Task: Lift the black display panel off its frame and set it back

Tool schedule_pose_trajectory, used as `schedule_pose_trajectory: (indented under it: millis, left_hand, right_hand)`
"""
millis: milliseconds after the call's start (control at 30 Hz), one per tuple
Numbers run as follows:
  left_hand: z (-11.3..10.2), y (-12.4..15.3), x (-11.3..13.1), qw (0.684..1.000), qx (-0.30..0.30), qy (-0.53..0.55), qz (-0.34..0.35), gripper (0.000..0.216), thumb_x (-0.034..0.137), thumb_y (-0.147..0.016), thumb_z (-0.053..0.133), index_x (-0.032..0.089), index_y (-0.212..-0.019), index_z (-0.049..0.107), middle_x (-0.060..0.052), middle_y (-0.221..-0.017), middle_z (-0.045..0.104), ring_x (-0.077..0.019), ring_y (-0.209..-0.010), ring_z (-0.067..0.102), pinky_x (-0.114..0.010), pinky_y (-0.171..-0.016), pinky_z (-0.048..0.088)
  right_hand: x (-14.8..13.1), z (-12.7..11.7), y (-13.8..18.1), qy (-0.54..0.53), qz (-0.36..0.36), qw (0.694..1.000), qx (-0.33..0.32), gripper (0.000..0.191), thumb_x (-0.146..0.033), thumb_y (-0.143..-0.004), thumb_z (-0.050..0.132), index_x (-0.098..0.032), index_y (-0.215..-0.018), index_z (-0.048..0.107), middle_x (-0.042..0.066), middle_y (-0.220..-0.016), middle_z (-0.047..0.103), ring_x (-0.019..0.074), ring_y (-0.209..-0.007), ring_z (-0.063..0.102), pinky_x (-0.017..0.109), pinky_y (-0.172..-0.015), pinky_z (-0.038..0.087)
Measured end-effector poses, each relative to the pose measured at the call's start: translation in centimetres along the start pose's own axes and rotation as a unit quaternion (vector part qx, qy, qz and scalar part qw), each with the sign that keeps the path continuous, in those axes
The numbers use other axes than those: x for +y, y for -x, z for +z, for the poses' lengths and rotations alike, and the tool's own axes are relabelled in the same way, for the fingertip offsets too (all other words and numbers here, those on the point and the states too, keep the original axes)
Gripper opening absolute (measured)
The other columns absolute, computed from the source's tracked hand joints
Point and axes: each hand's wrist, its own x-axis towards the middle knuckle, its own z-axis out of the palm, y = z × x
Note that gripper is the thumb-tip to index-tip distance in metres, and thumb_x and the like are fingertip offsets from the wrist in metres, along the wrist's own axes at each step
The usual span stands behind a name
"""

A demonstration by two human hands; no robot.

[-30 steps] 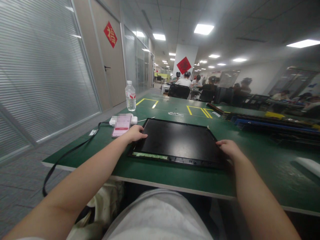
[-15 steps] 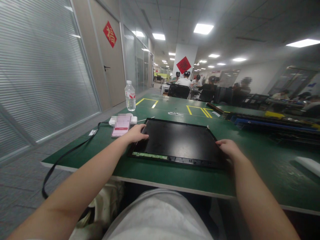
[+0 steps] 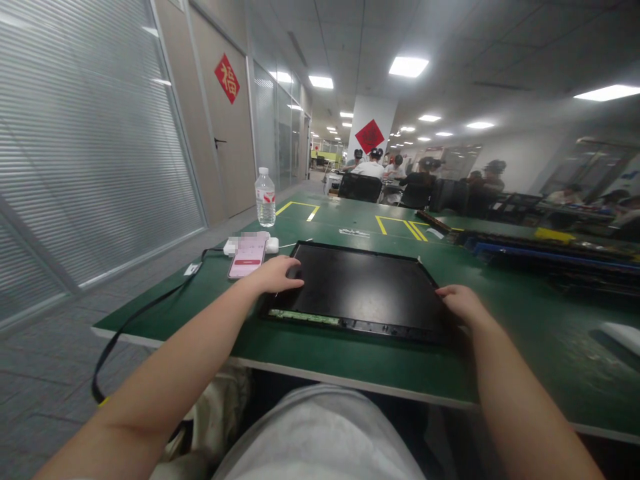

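A black LCD screen panel [image 3: 363,280] lies face up on the green table [image 3: 350,363] in front of me. Along its near edge runs a green circuit strip [image 3: 303,317]. My left hand [image 3: 277,275] is at the panel's left edge, thumb and fingers apart, the fingertips reaching over the frame. On the opposite side, my right hand [image 3: 463,307] pinches the right edge; its lower fingers are hidden beneath or behind it.
Left of the panel are a phone [image 3: 249,257], a white plug block [image 3: 271,245] with a black cable [image 3: 160,293], and a water bottle [image 3: 265,199]. Dark panel parts [image 3: 525,250] are stacked at right, near a white object [image 3: 623,335]. People sit farther back.
My left thumb and fingers are spread wider than before and sit slightly farther over the panel. The whole view has shifted a little; the right hand still holds its edge.
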Motion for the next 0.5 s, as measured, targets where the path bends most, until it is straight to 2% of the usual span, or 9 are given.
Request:
schedule_pose_trajectory:
  millis: [133,267,400,500]
  left_hand:
    - [0.1,0.1,0.7,1.000,0.019,-0.015,-0.009,0.053,0.045,-0.081,0.061,0.018,-0.127,0.062,-0.011,-0.130,0.064,-0.0283,-0.119,0.059,-0.033,-0.102,0.044]
    - [-0.1,0.4,1.2,1.000,0.013,-0.007,-0.021,0.056,0.047,-0.081,0.063,0.018,-0.129,0.062,-0.012,-0.132,0.062,-0.0298,-0.120,0.059,-0.035,-0.102,0.044]
    - [-0.6,1.0,1.3,1.000,-0.024,-0.007,0.002,0.073,0.057,-0.073,0.070,0.021,-0.135,0.057,-0.016,-0.148,0.046,-0.0393,-0.137,0.039,-0.047,-0.110,0.035]
    - [-1.1,1.3,1.0,0.994,-0.080,0.024,0.067,0.082,0.057,-0.070,0.074,0.024,-0.141,0.051,-0.015,-0.156,0.034,-0.0374,-0.145,0.027,-0.048,-0.114,0.029]
  right_hand:
    - [0.2,0.0,-0.1,-0.017,0.004,1.000,0.006,0.042,-0.004,-0.069,0.053,-0.016,-0.102,0.075,0.010,-0.095,0.074,0.0205,-0.075,0.068,0.028,-0.068,0.051]
    - [0.5,0.2,-0.4,-0.021,0.000,0.999,0.024,0.041,-0.003,-0.068,0.054,-0.017,-0.100,0.076,0.010,-0.097,0.074,0.0210,-0.078,0.068,0.027,-0.068,0.051]
    - [0.7,0.3,-0.8,-0.018,-0.001,1.000,0.020,0.037,-0.004,-0.069,0.057,-0.018,-0.096,0.077,0.010,-0.095,0.074,0.0209,-0.078,0.068,0.027,-0.068,0.050]
    - [0.7,0.3,-0.9,-0.015,-0.007,1.000,0.022,0.036,-0.004,-0.069,0.057,-0.018,-0.095,0.076,0.010,-0.093,0.074,0.0204,-0.076,0.068,0.027,-0.067,0.050]
